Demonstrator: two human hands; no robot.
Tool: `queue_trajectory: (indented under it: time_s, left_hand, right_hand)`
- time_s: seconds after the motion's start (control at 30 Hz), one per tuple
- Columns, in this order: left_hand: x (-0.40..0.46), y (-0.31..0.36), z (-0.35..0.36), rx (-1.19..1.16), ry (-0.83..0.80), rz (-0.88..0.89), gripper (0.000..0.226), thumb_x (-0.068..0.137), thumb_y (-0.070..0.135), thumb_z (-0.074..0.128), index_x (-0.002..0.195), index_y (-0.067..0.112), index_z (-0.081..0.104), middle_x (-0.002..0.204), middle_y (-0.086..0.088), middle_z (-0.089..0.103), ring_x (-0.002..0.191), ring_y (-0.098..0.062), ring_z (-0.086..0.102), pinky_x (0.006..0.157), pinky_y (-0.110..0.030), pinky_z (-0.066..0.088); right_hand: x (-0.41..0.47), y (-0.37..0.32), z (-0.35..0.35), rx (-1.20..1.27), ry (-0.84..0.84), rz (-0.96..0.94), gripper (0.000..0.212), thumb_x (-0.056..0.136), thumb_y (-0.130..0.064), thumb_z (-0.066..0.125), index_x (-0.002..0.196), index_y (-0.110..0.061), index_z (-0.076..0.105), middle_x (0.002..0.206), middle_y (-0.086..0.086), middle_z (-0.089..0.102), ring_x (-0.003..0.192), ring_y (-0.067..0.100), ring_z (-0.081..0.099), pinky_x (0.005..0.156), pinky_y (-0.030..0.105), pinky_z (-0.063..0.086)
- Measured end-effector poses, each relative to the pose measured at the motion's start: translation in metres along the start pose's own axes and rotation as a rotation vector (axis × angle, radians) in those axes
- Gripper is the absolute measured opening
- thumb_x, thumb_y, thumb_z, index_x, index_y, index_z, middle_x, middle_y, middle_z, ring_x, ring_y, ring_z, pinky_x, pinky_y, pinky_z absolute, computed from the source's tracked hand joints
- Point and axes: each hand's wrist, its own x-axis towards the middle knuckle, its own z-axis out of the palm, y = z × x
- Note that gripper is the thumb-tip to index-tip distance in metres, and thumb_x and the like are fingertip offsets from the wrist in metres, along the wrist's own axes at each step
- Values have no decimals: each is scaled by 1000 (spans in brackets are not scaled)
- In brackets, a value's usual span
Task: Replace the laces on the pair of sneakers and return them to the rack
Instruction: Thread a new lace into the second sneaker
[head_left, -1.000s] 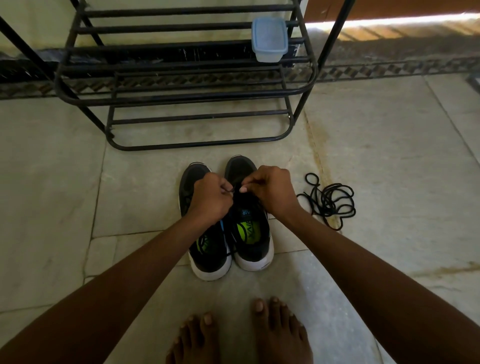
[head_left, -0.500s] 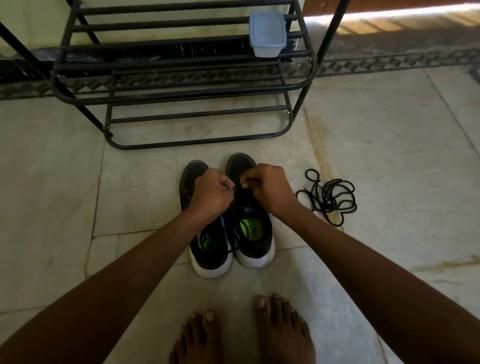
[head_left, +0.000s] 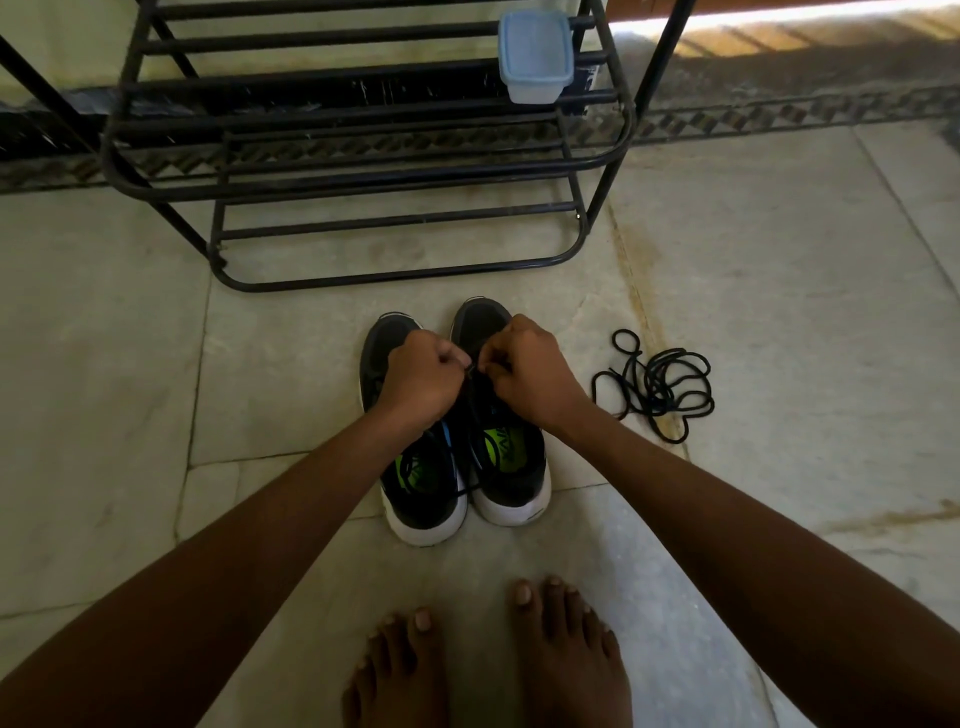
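Two black sneakers with white soles and green insoles stand side by side on the floor, toes toward the rack: the left sneaker (head_left: 415, 488) and the right sneaker (head_left: 511, 467). My left hand (head_left: 423, 382) and my right hand (head_left: 530, 371) meet over the right sneaker's tongue, each pinching a thin black lace end (head_left: 471, 370). A loose black lace (head_left: 657, 384) lies coiled on the floor to the right of the shoes. The black metal shoe rack (head_left: 363, 171) stands just beyond the sneakers.
A pale blue lidded plastic box (head_left: 535, 54) sits on an upper rack shelf at the right. My bare feet (head_left: 488, 660) rest on the stone floor near the bottom edge. A patterned tile border runs behind the rack.
My hands have drawn closer together over the right sneaker, fingertips now nearly touching. The view has tilted slightly; the shoes and the loose lace have not moved.
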Motion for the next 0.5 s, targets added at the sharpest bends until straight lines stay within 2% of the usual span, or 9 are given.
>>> queue_trajectory:
  time_s: [0.1,0.23,0.3,0.43,0.5]
  left_hand:
    - [2,-5,0,-53,-12,-2,30,95,3,62,77,24,72,85,-6,74,87,-25,73,87,-47,62]
    - [0,-5,2,-14,19,93,20,92,-2,69,85,15,74,80,-4,72,80,-17,72,82,-41,64]
    - [-4,-4,3,7,44,140,16,92,-3,68,88,11,76,79,-4,72,77,-14,71,80,-39,64]
    - [-5,-3,3,40,72,160,24,92,-3,63,78,13,74,74,-1,70,73,-12,70,77,-39,64]
    - [-4,-1,2,28,65,149,24,91,-3,63,77,15,72,75,-1,70,74,-15,70,78,-41,64]
  right_hand:
    - [-2,0,4,-17,42,-6,10,88,-7,66,89,-11,75,98,9,55,90,19,54,79,29,44]
    - [-4,0,9,-32,120,14,12,86,-16,67,90,-17,78,88,9,63,82,27,61,73,40,52]
    - [-5,0,10,-15,145,30,11,85,-20,68,89,-23,78,86,6,65,79,26,62,75,44,53]
    - [-6,1,4,61,143,28,12,84,-18,71,90,-24,80,88,3,70,78,24,66,77,48,55]
    - [-10,0,0,70,134,21,13,86,-23,73,97,-22,79,95,3,71,85,24,66,80,48,55]
